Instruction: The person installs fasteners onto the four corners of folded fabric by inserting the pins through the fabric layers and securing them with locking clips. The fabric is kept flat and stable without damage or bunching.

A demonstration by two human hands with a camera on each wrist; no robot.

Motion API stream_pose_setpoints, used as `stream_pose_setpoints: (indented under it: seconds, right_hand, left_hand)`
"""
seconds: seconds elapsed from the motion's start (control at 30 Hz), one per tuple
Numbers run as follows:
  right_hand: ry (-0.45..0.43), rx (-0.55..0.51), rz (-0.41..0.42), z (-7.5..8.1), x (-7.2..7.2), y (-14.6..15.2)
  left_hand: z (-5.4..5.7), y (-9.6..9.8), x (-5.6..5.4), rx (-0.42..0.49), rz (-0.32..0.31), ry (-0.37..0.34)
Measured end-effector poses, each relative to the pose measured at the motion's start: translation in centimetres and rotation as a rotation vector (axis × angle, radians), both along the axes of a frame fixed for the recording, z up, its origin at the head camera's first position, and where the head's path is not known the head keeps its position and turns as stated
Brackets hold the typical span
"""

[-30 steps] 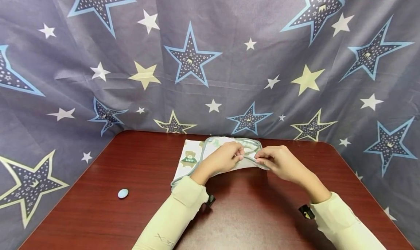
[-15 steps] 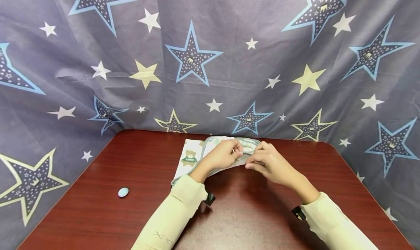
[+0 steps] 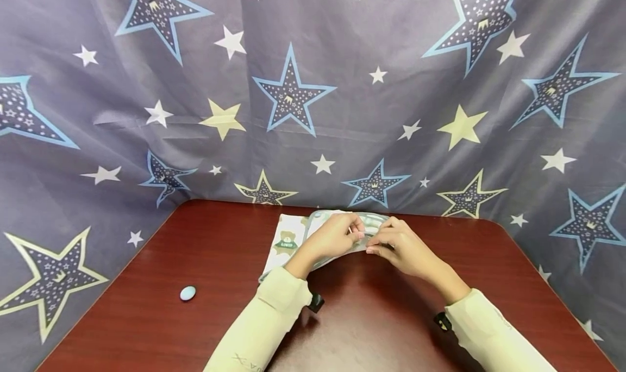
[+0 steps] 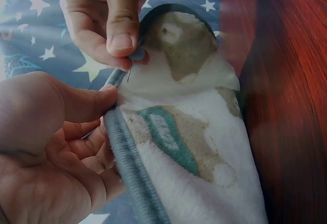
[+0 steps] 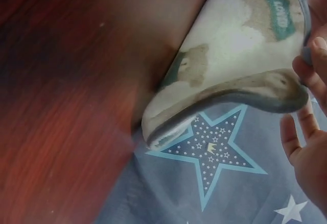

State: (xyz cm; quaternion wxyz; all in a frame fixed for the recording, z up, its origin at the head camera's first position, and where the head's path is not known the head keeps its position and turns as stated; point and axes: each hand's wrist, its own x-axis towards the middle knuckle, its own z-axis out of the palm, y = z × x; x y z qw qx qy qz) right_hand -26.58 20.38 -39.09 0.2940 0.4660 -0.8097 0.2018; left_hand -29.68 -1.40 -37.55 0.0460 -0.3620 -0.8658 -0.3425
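A white cloth [image 3: 286,239] with brown bears and a grey-green bound edge lies folded at the back of the table. My left hand [image 3: 337,235] pinches its bound edge between thumb and fingers, as the left wrist view shows up close. Just beyond, my right hand [image 3: 398,247] pinches a small blue-headed pin [image 4: 138,54] against that same edge. A thin dark shaft shows below the pin's head in the left wrist view; its tip is hard to make out. In the right wrist view the cloth [image 5: 230,45] is raised and its near end curls over.
On the left of the dark red wooden table [image 3: 230,328] lies a small pale blue oval object [image 3: 188,292]. A grey curtain [image 3: 313,133] printed with stars hangs right behind the table and along both sides. Each wrist carries a small black camera.
My right hand has moved left along the cloth's edge, closer to my left hand, and has stayed there. My left hand keeps its hold. The head view has shifted slightly.
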Motion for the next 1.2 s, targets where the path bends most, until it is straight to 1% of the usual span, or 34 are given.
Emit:
stream_pose_setpoints:
  seconds: [0.13, 0.23, 0.37, 0.47, 0.6, 0.7, 0.9, 1.03, 1.2]
  right_hand:
    - [-0.014, -0.005, 0.037, 0.0, -0.5, -0.2]
    - [-0.024, -0.005, 0.043, 0.0, -0.8, -0.3]
    - [-0.002, -0.01, 0.007, 0.0, -1.0, -0.5]
    - [0.032, -0.022, -0.029, -0.1, -1.1, -0.7]
    - [0.058, -0.058, -0.068, -0.3, -1.1, -0.8]
    - [0.074, -0.1, -0.054, -0.3, -1.2, -0.9]
    - [0.12, -0.156, 0.022, -0.2, -1.4, -0.9]
    - [0.127, -0.146, 0.036, -0.3, -1.4, -1.0]
    - [0.121, -0.115, 0.01, -0.4, -1.3, -0.9]
  left_hand:
    - [0.3, -0.2, 0.2, -0.013, -0.016, -0.026]
    - [0.4, -0.3, 0.2, -0.014, -0.023, -0.035]
    - [0.4, -0.4, 0.2, -0.006, -0.03, -0.036]
    - [0.3, -0.4, 0.2, -0.002, -0.028, -0.048]
    - [0.3, -0.5, 0.0, -0.001, -0.026, -0.066]
    - [0.2, -0.5, -0.1, 0.007, -0.033, -0.07]
    - [0.1, -0.5, -0.3, 0.012, -0.045, -0.08]
    - [0.1, -0.6, -0.4, 0.017, -0.04, -0.072]
    - [0.2, -0.7, -0.3, 0.018, -0.034, -0.074]
